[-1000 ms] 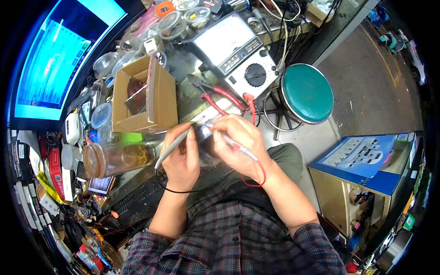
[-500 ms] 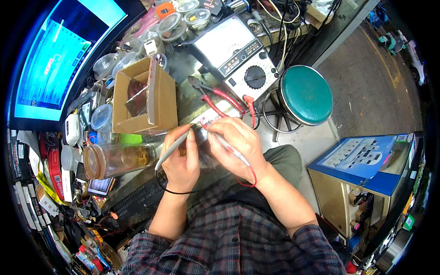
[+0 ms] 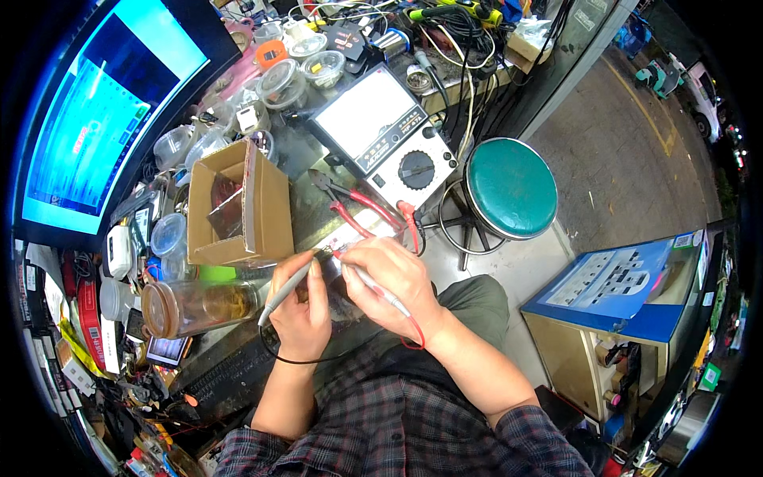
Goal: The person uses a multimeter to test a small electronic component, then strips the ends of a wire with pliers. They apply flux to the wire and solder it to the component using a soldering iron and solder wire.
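Observation:
My left hand [image 3: 302, 318] is closed on a grey test probe [image 3: 280, 299] with a black lead. In my right hand [image 3: 397, 278] is a second grey test probe [image 3: 387, 294], trailing a red lead. Both probe tips meet close together over the bench edge, at a tiny part [image 3: 324, 252] too small to make out, partly hidden by my fingers. Beyond my hands lies an analog multimeter [image 3: 388, 167], with a red plug [image 3: 408, 211] at its near side. Diagonal cutters [image 3: 347, 193] with red handles rest between the meter and my hands.
An open cardboard box [image 3: 270, 211] and a lidded clear jar [image 3: 203, 306] stand left of my hands. Clear tubs [image 3: 280, 83] crowd the back beside a lit monitor [image 3: 103, 119]. A green stool [image 3: 511, 187] stands right of the bench; a blue-topped cabinet [image 3: 596, 294] is nearer.
The whole view has shifted, so the bench things sit slightly further left and my hands slightly lower. Both hands keep their probes with the tips close together.

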Available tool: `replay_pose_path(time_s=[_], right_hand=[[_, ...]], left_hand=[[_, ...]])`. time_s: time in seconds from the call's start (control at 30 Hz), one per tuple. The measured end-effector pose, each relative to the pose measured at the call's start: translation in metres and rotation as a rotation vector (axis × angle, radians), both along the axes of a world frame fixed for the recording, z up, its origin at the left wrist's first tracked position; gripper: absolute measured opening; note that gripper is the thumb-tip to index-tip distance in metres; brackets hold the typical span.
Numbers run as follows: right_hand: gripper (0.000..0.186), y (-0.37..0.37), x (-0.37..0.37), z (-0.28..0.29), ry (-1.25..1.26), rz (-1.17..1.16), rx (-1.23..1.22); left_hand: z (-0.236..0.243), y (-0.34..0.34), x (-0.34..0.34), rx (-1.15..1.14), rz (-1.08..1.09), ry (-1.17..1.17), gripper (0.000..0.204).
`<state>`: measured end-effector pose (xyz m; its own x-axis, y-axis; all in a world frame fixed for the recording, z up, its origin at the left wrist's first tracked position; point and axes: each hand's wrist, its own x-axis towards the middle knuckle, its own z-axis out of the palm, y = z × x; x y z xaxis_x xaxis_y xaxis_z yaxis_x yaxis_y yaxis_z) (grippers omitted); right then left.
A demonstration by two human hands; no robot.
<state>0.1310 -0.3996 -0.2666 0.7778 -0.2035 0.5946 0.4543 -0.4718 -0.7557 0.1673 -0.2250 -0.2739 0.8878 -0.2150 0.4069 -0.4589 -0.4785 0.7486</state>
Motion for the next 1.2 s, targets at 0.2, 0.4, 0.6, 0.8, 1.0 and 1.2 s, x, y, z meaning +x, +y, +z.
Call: replay_pose_path(time_s=[0.2,0.4,0.6,0.8,1.0,1.2], right_hand=[[0.016,0.000,0.000,0.001,-0.011,0.000,0.000],[0.023,-0.002,-0.001,-0.003,0.004,0.023,-0.020],[0.023,-0.002,-0.001,-0.005,0.005,0.024,-0.023],[0.017,-0.003,-0.001,-0.002,-0.015,0.016,-0.001],[0.020,-0.002,0.004,-0.007,-0.034,0.004,-0.045],[0.019,-0.002,0.001,-0.011,-0.043,-0.008,0.013]], left_hand=[[-0.001,-0.001,-0.001,-0.038,-0.008,0.009,0.018],[-0.002,-0.001,0.000,-0.053,-0.015,0.003,0.018],[0.003,-0.003,-0.002,-0.058,-0.021,0.013,0.018],[0.000,-0.001,-0.001,-0.048,-0.020,0.015,0.017],[-0.010,0.004,0.001,-0.022,-0.029,-0.017,0.020],[-0.003,-0.001,0.000,-0.034,-0.022,0.038,0.019]])
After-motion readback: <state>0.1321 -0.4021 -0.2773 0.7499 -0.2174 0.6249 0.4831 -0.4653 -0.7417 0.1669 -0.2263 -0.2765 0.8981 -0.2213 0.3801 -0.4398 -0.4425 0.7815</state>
